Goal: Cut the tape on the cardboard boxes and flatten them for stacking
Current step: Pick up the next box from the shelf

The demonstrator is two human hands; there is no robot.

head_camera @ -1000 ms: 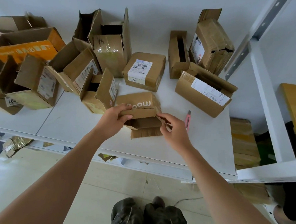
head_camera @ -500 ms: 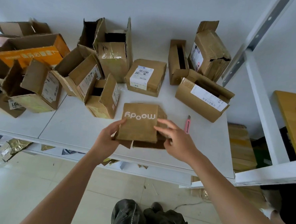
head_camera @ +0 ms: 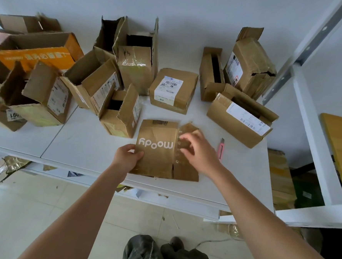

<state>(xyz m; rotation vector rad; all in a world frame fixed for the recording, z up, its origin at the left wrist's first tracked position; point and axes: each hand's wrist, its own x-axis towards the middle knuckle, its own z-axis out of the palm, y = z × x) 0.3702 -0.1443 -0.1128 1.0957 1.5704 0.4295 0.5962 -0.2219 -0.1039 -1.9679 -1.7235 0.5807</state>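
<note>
A small brown box printed "moody" [head_camera: 159, 148] lies flattened on the white table [head_camera: 75, 143] near its front edge. My left hand [head_camera: 127, 159] pinches its lower left edge, thumb on top. My right hand [head_camera: 199, 151] rests with spread fingers on the box's right panel, pressing it down. A pink utility knife [head_camera: 221, 150] lies on the table just right of my right hand, untouched.
Several opened cardboard boxes crowd the back of the table: an orange-printed one [head_camera: 34, 55] far left, a labelled closed one [head_camera: 172, 89] at centre, a long one [head_camera: 241, 117] at right. A white shelf frame [head_camera: 313, 138] stands right. Cardboard scraps lie on the floor.
The "moody" box went from half-open in both hands to flat on the table with its printed face up. My right hand moved onto its right panel.
</note>
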